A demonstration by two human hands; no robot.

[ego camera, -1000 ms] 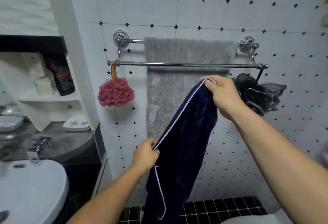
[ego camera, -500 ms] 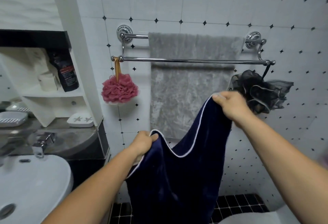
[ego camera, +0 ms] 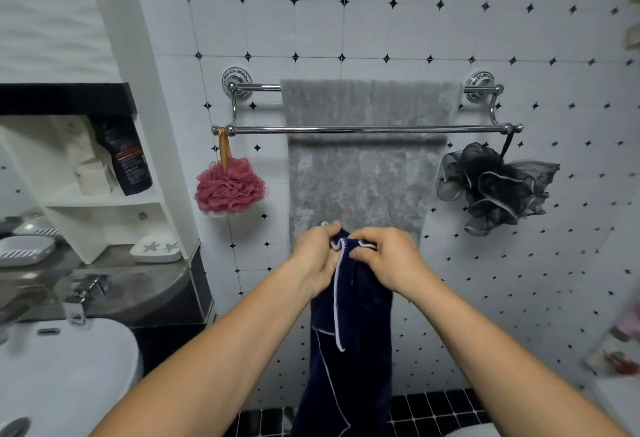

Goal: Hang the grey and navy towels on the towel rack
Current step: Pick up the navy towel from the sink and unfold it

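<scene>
the navy towel (ego camera: 349, 350) hangs bunched from both hands just below the middle of the view, toward 6 o'clock. its white-piped edge runs down the front, and its lower end passes out of sight at the bottom. the left hand (ego camera: 317, 256) grips the gathered top edge from the 9 o'clock side, fingers curled round the cloth. the right hand (ego camera: 388, 260) pinches the same edge from the 3 o'clock side, thumb and curled fingers closed on the piping. the two hands are very near each other, with a fold of towel between them.

the navy towel is apart from the towel rack (ego camera: 263, 130), which is fixed to the white tiled wall (ego camera: 346, 28) at 12 o'clock from the hands. the grey towel (ego camera: 360, 180) is draped over the rack's rear bar and hangs flat behind the front bar, its lower part directly behind the hands.

a pink bath pouf (ego camera: 230, 189) hangs by a gold ribbon from the front bar's 9 o'clock end, and a black mesh pouf (ego camera: 495, 187) hangs from its 3 o'clock end. at 8 o'clock in the view sit a white sink (ego camera: 62, 367) and a chrome faucet (ego camera: 83, 294). at 9 o'clock a white soap dish (ego camera: 157, 249) with two stars rests on the counter, and above it a dark bottle (ego camera: 126, 156) leans on a white shelf (ego camera: 104, 199). black floor tiles (ego camera: 433, 405) show at 6 o'clock.
</scene>
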